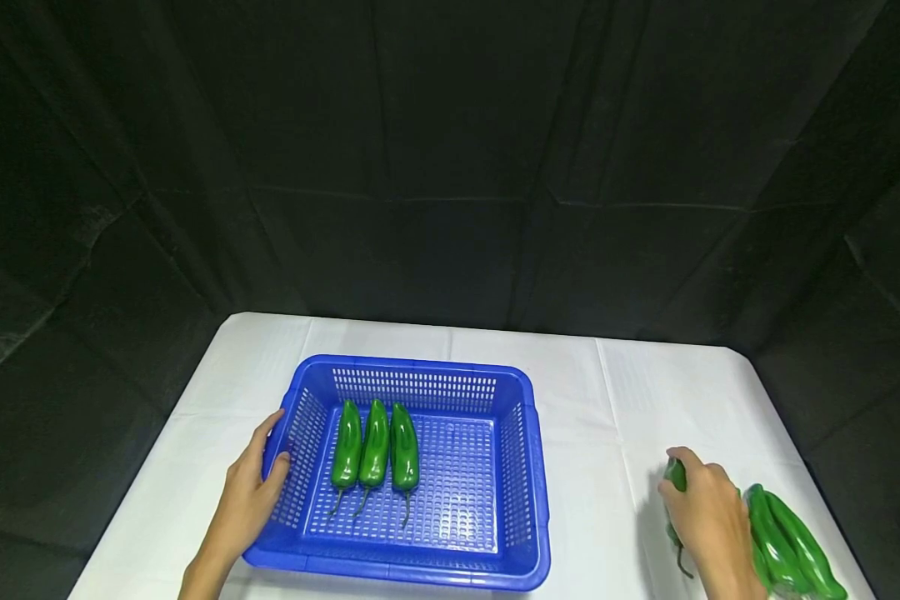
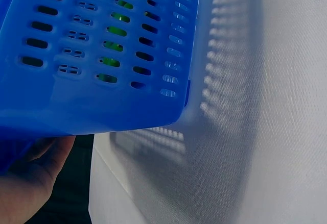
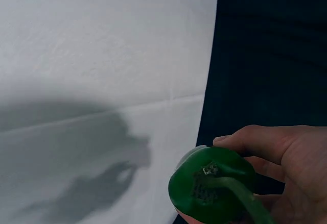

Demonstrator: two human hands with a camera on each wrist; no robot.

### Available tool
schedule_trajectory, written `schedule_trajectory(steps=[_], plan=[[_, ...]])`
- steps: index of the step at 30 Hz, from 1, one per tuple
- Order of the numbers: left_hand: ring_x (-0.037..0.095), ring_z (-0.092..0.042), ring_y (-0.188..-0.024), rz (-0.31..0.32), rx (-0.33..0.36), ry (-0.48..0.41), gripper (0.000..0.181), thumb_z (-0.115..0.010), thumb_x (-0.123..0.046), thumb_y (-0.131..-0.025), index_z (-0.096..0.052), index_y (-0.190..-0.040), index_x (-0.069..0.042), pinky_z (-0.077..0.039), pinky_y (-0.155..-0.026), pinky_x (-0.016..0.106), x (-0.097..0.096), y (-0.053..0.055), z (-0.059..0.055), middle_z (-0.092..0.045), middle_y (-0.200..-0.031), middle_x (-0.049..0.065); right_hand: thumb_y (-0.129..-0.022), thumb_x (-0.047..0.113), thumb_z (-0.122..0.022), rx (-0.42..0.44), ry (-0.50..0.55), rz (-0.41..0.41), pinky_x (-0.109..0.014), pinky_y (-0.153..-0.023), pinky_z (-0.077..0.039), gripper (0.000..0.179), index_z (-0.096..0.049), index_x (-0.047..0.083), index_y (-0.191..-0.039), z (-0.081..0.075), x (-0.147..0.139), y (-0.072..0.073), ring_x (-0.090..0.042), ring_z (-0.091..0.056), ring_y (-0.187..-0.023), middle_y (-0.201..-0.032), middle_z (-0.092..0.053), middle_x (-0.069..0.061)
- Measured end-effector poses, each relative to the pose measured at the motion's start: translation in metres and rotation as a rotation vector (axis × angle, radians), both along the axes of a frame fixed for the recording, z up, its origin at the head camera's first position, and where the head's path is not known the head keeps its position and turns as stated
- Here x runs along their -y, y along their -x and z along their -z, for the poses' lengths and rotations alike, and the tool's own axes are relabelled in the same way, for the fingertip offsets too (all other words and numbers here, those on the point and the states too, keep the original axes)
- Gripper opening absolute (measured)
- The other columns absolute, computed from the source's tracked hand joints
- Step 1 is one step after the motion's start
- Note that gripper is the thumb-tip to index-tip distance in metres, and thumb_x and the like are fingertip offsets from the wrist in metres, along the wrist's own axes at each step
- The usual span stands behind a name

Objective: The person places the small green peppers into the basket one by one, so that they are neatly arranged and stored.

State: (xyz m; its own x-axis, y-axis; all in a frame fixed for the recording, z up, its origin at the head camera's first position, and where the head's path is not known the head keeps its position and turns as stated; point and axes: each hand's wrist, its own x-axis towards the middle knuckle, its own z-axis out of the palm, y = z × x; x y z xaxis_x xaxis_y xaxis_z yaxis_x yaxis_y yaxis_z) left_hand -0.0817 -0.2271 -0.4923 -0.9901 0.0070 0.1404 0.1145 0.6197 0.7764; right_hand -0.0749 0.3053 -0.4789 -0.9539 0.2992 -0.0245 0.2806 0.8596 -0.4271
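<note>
A blue plastic basket (image 1: pixel 521 500) with slotted walls stands on the white table. Three green chili peppers (image 1: pixel 375 446) lie side by side on its left part, stems toward the near side. My left hand (image 1: pixel 243 500) holds the basket's left rim; in the left wrist view only part of that hand (image 2: pixel 43 173) shows below the rim. To the right of the basket, my right hand (image 1: pixel 708 508) grips another green chili pepper (image 3: pixel 212 183) between thumb and fingers, and its stem end faces the right wrist camera. Part of this pepper is hidden by the hand in the head view.
More green peppers (image 1: pixel 791 542) lie close together at the table's right side, just beyond my right hand. White cloth (image 1: pixel 585 433) covers the table. Black fabric (image 1: pixel 450 167) hangs behind it and at both sides.
</note>
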Motion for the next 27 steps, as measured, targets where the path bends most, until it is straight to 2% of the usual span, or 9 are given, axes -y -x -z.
schedule_trajectory(steps=[5, 11, 18, 27], plan=[[0.051, -0.049, -0.126, 0.002, -0.004, -0.002, 0.056, -0.046, -0.003, -0.102, -0.029, -0.155, -0.007, -0.042, -0.097, 0.066, 0.000, 0.000, 0.000, -0.039, -0.149, 0.032, -0.087, 0.008, -0.064, -0.028, -0.003, -0.002, -0.060, -0.067, -0.044, 0.041, -0.058, 0.002, -0.127, -0.007, 0.009, 0.003, -0.052, -0.059, -0.091, -0.105, -0.057, -0.037], [0.051, -0.050, -0.126, 0.001, -0.018, -0.001, 0.056, -0.047, -0.002, -0.101, -0.030, -0.154, -0.007, -0.042, -0.097, 0.066, 0.000, 0.000, 0.001, -0.040, -0.148, 0.032, -0.086, 0.006, -0.066, -0.093, -0.003, -0.014, -0.059, -0.062, -0.047, 0.041, -0.060, 0.001, -0.125, -0.016, 0.022, 0.006, -0.049, -0.061, -0.087, -0.105, -0.057, -0.036], [0.050, -0.050, -0.126, 0.002, -0.014, -0.006, 0.056, -0.047, -0.002, -0.101, -0.029, -0.154, -0.007, -0.042, -0.098, 0.066, 0.000, 0.000, 0.000, -0.040, -0.148, 0.031, -0.086, 0.006, -0.065, -0.146, 0.006, -0.041, -0.061, -0.060, -0.050, 0.041, -0.060, 0.000, -0.127, -0.028, 0.038, 0.013, -0.053, -0.062, -0.087, -0.107, -0.057, -0.037], [0.050, -0.053, -0.122, 0.006, -0.018, -0.012, 0.055, -0.047, -0.003, -0.102, -0.030, -0.154, -0.009, -0.046, -0.093, 0.066, -0.001, 0.000, -0.003, -0.042, -0.147, 0.031, -0.086, 0.004, -0.067, -0.233, 0.022, -0.086, -0.055, -0.054, -0.052, 0.040, -0.063, -0.002, -0.125, -0.037, 0.052, 0.021, -0.047, -0.063, -0.079, -0.102, -0.058, -0.036]])
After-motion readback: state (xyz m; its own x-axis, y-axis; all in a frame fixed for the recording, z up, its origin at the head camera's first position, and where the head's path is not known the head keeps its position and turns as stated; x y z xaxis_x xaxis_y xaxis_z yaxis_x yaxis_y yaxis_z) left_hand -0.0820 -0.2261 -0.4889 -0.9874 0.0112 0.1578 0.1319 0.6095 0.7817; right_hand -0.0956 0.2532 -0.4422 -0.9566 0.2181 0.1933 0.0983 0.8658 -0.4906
